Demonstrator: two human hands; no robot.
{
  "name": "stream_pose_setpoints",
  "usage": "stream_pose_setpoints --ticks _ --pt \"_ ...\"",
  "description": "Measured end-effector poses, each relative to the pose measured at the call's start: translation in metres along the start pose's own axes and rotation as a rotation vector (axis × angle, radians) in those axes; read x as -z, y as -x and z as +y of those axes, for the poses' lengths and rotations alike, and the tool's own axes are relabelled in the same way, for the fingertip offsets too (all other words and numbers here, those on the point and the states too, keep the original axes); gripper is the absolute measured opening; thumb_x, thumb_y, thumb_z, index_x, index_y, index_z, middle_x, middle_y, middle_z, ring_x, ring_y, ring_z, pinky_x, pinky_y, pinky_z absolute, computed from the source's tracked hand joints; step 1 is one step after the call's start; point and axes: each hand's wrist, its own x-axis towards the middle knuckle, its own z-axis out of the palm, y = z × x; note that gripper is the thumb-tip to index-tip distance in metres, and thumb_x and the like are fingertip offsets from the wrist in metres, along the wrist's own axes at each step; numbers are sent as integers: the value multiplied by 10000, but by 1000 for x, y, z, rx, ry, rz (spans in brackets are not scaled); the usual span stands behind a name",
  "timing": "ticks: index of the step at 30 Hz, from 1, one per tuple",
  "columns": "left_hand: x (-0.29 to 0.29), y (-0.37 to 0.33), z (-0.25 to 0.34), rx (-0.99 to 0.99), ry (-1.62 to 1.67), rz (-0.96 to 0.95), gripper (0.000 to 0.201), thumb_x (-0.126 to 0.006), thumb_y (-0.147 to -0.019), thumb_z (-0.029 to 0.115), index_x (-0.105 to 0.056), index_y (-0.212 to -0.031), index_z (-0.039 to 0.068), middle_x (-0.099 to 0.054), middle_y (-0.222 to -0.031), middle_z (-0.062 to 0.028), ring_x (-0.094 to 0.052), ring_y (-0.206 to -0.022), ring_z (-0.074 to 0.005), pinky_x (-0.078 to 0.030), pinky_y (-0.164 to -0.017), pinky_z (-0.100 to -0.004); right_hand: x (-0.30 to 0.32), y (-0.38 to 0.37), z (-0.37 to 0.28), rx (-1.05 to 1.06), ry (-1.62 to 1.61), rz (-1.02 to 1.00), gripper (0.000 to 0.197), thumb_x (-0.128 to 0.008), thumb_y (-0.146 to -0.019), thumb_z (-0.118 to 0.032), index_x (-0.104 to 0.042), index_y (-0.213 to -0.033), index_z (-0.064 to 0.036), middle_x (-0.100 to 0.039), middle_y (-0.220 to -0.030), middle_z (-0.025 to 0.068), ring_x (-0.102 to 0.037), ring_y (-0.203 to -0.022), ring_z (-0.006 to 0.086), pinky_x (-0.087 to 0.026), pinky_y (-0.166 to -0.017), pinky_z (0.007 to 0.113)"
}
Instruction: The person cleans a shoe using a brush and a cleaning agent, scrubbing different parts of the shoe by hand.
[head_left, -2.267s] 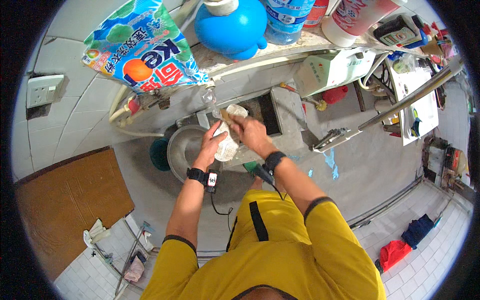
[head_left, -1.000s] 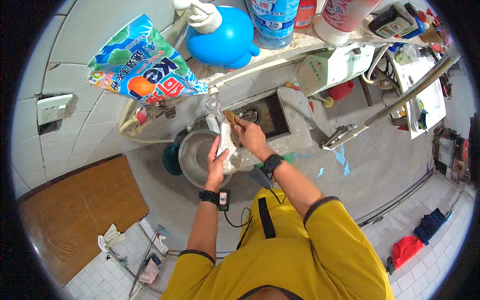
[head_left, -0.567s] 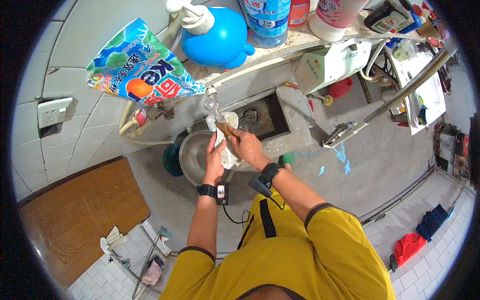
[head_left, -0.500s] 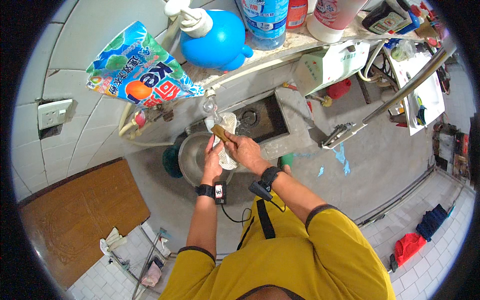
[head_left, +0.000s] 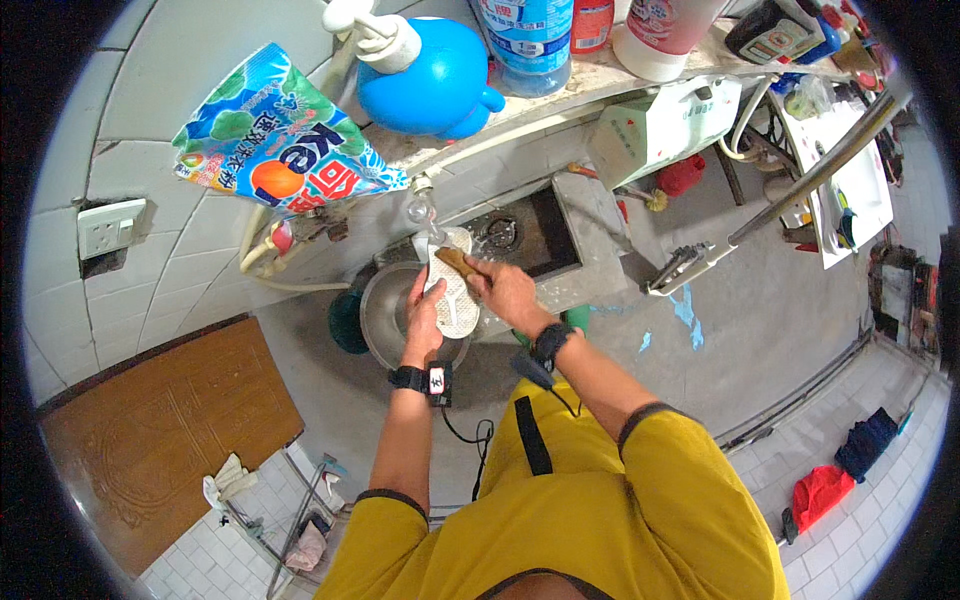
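Gripping a white textured sole (head_left: 455,302) along its left edge, the left hand (head_left: 424,318) is holding it above the right side of a grey metal basin (head_left: 383,310), just below a tap (head_left: 422,187). The right hand (head_left: 512,297) is clasping a brown tool (head_left: 457,262) and resting it on the sole's upper part; the tool's underside is staying out of sight. Up on the shelf (head_left: 570,98), a blue-and-green packet (head_left: 290,150) is showing large red and dark-blue print around an orange disc. Beside it, a round blue pump bottle (head_left: 425,85) is showing a plain front, a clear bottle (head_left: 528,48) is wearing a blue label with white writing, and a pink-and-white container (head_left: 662,38) is carrying pale lettering. A dark bottle (head_left: 770,32) is bearing a small light label. Below, a green-and-white carton (head_left: 660,130) is displaying green characters. Hands and sole are partly covering the basin, so its contents are remaining unclear. Beyond the basin, a dark sink (head_left: 545,232) is holding a ring-like round shape.
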Motion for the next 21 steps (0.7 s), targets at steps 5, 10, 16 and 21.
stream_pose_setpoints --ticks 5,10,16,21 --pt "-6 8 3 -4 10 -9 615 -686 -1081 84 -487 -1663 69 -722 -1438 -119 -729 -1236 -253 -593 -1060 -423 10 -35 9 -47 -53 61 397 -722 -1054 -357 -756 -1417 -200 -792 -1102 217 -760 -1017 443 -612 -861 524" --pt "12 5 2 34 25 1 592 -678 -1083 84 -507 -1649 60 -710 -1466 -117 -721 -1261 -255 -587 -1074 -422 -1 -6 -1 -84 -55 -51 396 -727 -1046 -353 -765 -1411 -205 -799 -1176 191 -763 -1075 422 -611 -928 482" --pt "-1 17 6 -31 3 -76 629 -685 -1061 17 -504 -1663 50 -679 -1525 -116 -695 -1321 -237 -558 -1106 -387 11 -59 19 -208 -144 0 418 -731 -1051 -374 -760 -1428 -197 -786 -1253 215 -767 -1136 399 -600 -962 459" --pt "11 16 21 -57 -86 -122 635 -692 -1052 10 -508 -1659 48 -681 -1519 -114 -691 -1316 -228 -559 -1100 -386 13 -44 23 -175 -239 -6 448 -733 -1059 -353 -739 -1448 -130 -772 -1313 220 -747 -1221 399 -580 -1040 422"
